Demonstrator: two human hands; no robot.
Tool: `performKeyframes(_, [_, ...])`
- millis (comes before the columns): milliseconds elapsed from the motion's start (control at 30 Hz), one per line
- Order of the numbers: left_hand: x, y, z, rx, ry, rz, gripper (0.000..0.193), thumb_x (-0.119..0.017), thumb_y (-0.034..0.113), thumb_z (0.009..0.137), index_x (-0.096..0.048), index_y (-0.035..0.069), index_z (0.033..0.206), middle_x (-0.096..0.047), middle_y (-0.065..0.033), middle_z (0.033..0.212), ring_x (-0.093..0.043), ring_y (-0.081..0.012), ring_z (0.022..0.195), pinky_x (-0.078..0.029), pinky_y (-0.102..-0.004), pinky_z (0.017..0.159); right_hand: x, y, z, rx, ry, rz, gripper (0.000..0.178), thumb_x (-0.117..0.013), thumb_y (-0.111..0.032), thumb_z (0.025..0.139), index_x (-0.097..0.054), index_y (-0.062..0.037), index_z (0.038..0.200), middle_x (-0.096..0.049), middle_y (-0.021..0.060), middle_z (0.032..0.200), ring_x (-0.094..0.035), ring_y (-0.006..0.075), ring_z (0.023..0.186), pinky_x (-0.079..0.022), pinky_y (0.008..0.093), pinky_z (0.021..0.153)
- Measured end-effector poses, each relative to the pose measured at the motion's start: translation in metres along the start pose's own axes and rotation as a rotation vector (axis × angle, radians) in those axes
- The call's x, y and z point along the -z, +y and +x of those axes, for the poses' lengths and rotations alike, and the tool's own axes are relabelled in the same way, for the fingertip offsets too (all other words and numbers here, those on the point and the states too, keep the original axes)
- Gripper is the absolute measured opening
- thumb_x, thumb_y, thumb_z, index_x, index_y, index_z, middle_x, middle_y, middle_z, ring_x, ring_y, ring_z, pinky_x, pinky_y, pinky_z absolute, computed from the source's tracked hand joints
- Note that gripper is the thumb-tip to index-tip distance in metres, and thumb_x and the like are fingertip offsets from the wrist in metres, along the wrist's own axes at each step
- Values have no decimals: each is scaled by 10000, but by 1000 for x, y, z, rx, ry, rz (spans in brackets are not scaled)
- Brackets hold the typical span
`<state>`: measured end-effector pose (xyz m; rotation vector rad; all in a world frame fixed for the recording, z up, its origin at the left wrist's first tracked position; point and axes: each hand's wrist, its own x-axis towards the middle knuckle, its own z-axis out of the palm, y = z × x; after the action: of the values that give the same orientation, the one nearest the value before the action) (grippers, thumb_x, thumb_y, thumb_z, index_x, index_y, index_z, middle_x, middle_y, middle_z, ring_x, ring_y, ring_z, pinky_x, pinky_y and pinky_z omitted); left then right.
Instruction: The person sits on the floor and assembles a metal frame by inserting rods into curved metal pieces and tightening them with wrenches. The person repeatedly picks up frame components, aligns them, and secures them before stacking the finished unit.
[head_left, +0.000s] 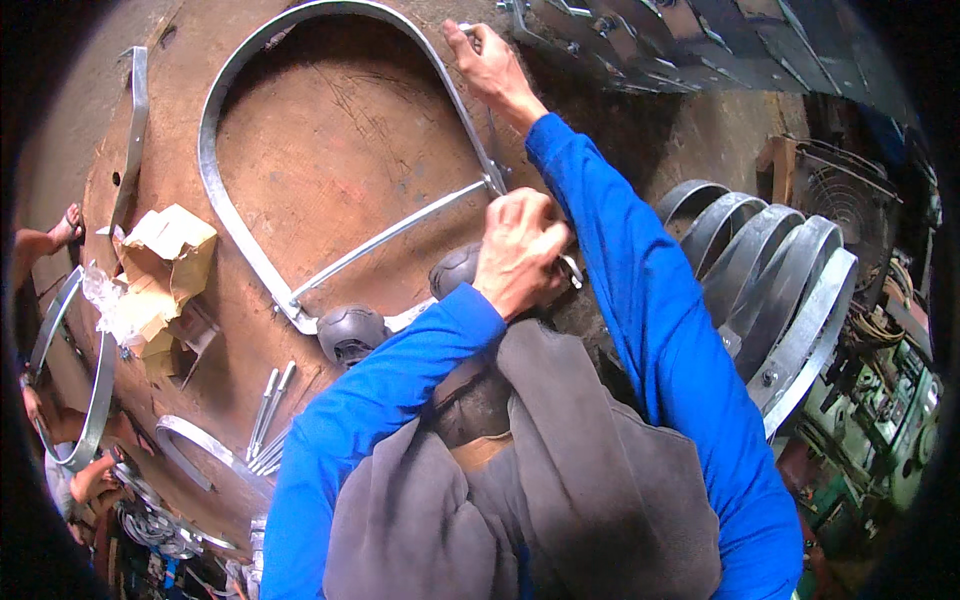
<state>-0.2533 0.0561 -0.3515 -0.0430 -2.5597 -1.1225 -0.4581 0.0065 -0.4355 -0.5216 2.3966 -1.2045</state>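
A large galvanised steel hoop [212, 170] lies on the brown floor in front of me, with a thin rod [390, 235] across its near part. My left hand [522, 250] is closed at the hoop's right side, close to the rod's end. From that fist sticks the curved tip of a silver, wrench-like tool [572, 272]; the rest is hidden. Beyond it, my right hand [488, 68] is closed just outside the hoop's upper right edge. Something small and pale shows at its fingertips, too little to name. My dark shoes [352, 332] stand at the hoop's near end.
Several curved steel bands [790, 260] stand in a row at the right, near a fan [845, 200]. A torn cardboard box [170, 250] and threaded rods [265, 410] lie left. Steel parts [680, 45] fill the upper right. Another person's hand [95, 478] touches a band [100, 400] at far left.
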Motion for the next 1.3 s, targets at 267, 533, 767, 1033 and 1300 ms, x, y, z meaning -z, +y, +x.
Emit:
performKeyframes(267, [-11,-2,-12,-57,2,-487,393,-753,338,651,-579,33,829,-522,-133,771,-515,-317,785,-402,-420,790,-32,19,17,334,168,-30,391,-381,-401,1010,-536,-45,960,-608,321,889,-572,530,877,-459,567,742])
performKeyframes(533, [-2,-7,-18,-12,11,-596,375,-764,376,728,-553,68,696,-474,-95,670,-469,-283,690,-372,-394,720,-29,2,4,297,197,-4,376,-429,-381,1005,-572,-42,928,-638,262,807,-623,477,831,-498,483,694])
performKeyframes(767, [-12,-15,-10,-37,92,-581,443,-742,412,694,-478,76,576,-473,-122,614,-476,-296,645,-366,-411,664,-41,66,34,621,560,-780,242,-460,-214,949,-613,-36,1009,-644,183,897,-622,380,861,-501,416,747])
performKeyframes(1033, [17,-21,-12,65,235,-682,318,-688,310,761,-530,54,657,-472,-126,618,-471,-323,617,-371,-419,600,-2,61,55,776,316,-87,233,-510,-231,963,-580,-29,1056,-635,94,917,-609,269,851,-492,328,794])
performKeyframes(1300, [189,-85,-69,282,453,-766,374,-417,378,862,-406,66,656,-398,-43,631,-395,-203,626,-354,-346,658,52,-89,-33,125,105,786,246,-421,-231,1018,-503,-79,843,-314,-15,641,-321,102,590,-262,256,522])
